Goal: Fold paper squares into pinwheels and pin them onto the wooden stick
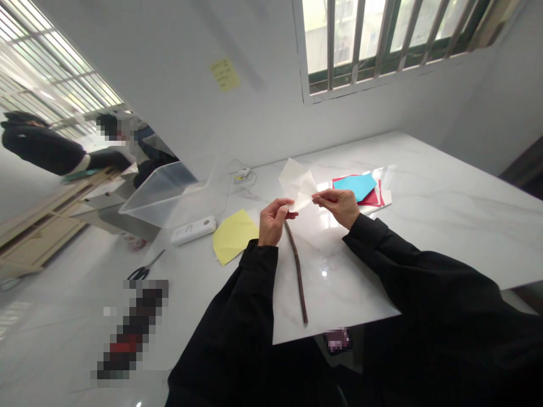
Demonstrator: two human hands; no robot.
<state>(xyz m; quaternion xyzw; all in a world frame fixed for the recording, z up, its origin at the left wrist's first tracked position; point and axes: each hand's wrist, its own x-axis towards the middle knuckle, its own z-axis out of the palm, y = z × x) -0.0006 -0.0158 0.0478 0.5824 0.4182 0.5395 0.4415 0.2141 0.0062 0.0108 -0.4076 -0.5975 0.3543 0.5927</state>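
A thin, translucent sheet of white paper [296,180] stands up between my hands over the table. The fingers of my left hand [274,221] are pinched at its lower left edge. With thumb and fingertips, my right hand [338,204] grips the lower right corner. A slim brown stick [298,271] runs from just below my left hand toward the table's front edge. Its top end is close under the left fingers, and I cannot tell whether they touch it. Yellow paper [235,236] lies left of my left hand. Blue paper [357,185] on red paper [373,198] lies beyond my right hand.
Scissors [146,268], a white power strip or similar long device [194,230] and a clear plastic bin [163,195] are on the left. A small white gadget with a cord [242,174] lies near the wall. Another person [42,144] is at the far left.
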